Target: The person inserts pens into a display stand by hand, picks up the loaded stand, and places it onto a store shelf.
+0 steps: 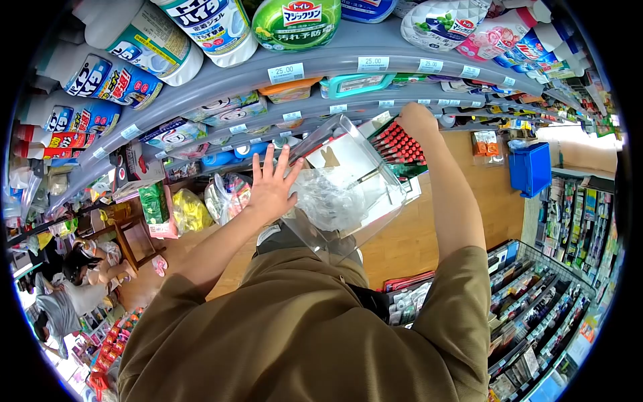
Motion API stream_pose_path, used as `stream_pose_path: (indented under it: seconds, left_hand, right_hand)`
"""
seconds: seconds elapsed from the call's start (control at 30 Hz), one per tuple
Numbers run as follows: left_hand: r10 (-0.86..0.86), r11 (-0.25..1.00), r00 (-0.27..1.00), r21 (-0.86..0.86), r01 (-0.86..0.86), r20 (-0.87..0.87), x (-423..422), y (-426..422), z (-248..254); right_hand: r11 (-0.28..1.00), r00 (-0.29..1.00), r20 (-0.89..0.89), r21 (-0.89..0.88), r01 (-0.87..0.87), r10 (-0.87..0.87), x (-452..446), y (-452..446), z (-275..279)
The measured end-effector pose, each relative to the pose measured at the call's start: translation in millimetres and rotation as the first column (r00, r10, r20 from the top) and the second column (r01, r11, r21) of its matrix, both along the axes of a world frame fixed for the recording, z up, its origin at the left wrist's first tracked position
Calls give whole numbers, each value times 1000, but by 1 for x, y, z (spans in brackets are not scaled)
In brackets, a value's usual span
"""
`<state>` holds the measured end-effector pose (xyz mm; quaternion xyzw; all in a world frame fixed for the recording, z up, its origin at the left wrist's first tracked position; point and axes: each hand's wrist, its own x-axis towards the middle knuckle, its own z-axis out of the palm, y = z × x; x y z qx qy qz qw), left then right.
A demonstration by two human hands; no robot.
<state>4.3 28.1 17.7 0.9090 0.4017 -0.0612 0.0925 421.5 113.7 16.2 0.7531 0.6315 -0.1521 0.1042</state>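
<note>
My left hand is spread flat, fingers apart, at the left side of a clear plastic box. Whether it touches the box wall I cannot tell. Crumpled clear plastic wrap and a white carton show through the box's transparent walls. At the box's far right, a green box holds rows of small red-ended items. My right hand is closed at the upper edge of that green box, its fingertips hidden.
Shelves with price tags curve across in front, carrying toilet cleaner bottles. A blue bin stands on the wooden floor at right. Wire racks of packaged goods are at lower right. Another person is at far left.
</note>
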Motion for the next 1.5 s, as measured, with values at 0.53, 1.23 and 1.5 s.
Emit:
stream_pose_path:
  seconds: [0.53, 1.23, 1.5]
  left_hand:
    - [21, 1000, 1000, 11, -21, 16, -1, -2, 0]
    - [17, 1000, 1000, -3, -17, -12, 0, -1, 1]
    - [20, 1000, 1000, -7, -20, 6, -2, -1, -2]
  right_hand:
    - [957, 973, -52, 200, -211, 225, 8, -4, 0]
    - [949, 951, 9, 72, -308, 308, 31, 8, 38]
    - [975, 992, -125, 215, 58, -32, -1, -50, 190]
